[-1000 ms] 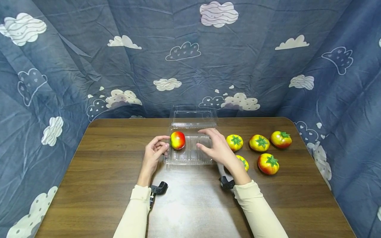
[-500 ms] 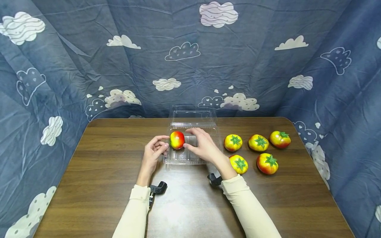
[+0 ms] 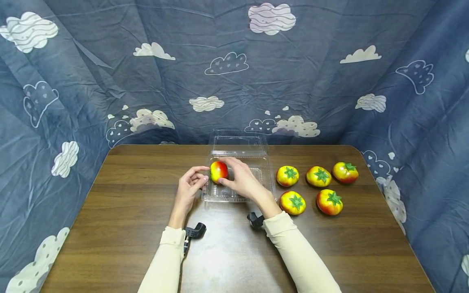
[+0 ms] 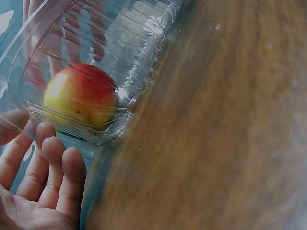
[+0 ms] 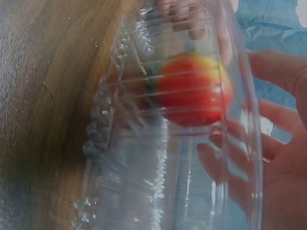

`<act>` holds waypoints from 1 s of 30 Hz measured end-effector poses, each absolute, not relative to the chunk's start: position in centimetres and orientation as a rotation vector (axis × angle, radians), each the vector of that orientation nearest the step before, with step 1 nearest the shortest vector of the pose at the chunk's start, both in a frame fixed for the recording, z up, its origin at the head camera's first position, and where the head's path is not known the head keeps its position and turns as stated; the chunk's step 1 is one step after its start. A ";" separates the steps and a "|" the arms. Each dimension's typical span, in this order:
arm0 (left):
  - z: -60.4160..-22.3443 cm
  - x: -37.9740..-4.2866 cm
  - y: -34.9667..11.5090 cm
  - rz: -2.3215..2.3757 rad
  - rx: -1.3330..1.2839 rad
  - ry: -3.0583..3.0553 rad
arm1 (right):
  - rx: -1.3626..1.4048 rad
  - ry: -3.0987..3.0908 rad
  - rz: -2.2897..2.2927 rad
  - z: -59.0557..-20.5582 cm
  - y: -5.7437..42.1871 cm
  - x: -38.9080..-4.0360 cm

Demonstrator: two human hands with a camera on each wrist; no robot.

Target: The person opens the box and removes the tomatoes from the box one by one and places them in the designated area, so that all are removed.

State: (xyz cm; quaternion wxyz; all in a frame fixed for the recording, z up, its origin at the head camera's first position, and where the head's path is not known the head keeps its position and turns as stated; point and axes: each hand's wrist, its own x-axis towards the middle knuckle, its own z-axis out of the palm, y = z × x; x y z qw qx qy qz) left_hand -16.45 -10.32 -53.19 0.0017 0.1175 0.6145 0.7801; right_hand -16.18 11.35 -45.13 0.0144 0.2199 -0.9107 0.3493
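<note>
A clear plastic clamshell container (image 3: 238, 197) stands with its lid raised at the back of the table. Inside, at its left end, one red-and-yellow tomato (image 3: 218, 173) lies on its side, its green part toward the left. My left hand (image 3: 188, 189) pinches the container's left rim; in the left wrist view the other fingers (image 4: 72, 177) curve loosely outside the wall. From the right my right hand (image 3: 243, 179) reaches over the container, thumb and fingers around the tomato. Through the plastic in the right wrist view, the fingertips (image 5: 208, 155) are close beside it.
Several more red-and-yellow tomatoes with green star-shaped tops sit right of the container, the nearest tomatoes being one at the back (image 3: 287, 176) and one in front (image 3: 292, 203). A blue cloud-print curtain (image 3: 234, 89) hangs behind the brown wooden table (image 3: 139, 195).
My right hand has moved left across the container to the tomato, and its fingers now curve around it. The left hand and the tomato have stayed in place.
</note>
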 end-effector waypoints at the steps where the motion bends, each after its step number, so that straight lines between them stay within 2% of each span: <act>1: -53.2 -16.4 -10.3 2.447 0.370 1.927 | 0.690 -2.833 1.095 -45.2 11.3 -16.2; 30: -53.2 -16.5 -10.3 2.436 0.407 1.967 | 0.651 -2.849 1.079 -45.6 12.2 -15.2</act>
